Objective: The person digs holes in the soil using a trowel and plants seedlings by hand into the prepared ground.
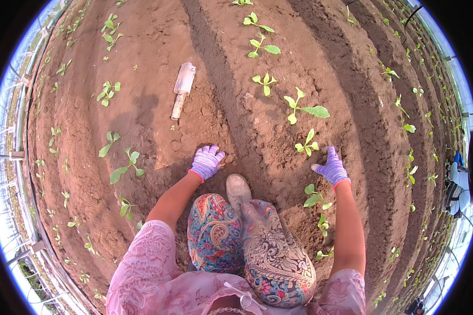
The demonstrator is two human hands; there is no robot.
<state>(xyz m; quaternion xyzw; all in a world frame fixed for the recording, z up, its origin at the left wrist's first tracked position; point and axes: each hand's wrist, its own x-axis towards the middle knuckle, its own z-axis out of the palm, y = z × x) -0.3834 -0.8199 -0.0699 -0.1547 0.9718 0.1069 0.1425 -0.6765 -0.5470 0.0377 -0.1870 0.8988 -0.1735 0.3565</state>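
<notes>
My left hand (206,162), in a purple knit glove with a red cuff, rests on the soil beside the furrow, its fingers spread and nothing visible in them. In a matching glove, my right hand (332,166) touches the soil at the right of a small leafy seedling (308,144), thumb and index finger apart. Just beyond that seedling grows a larger one (298,107) with a long leaf. A hand trowel (183,88) with a soil-caked handle lies flat on the bed, ahead of my left hand.
A furrow (216,67) runs between the beds towards my shoe (237,189). More seedlings (315,197) stand near my right forearm, and others (128,165) grow on the left. Another person (457,189) is at the far right. Greenhouse framing (21,165) borders the left side.
</notes>
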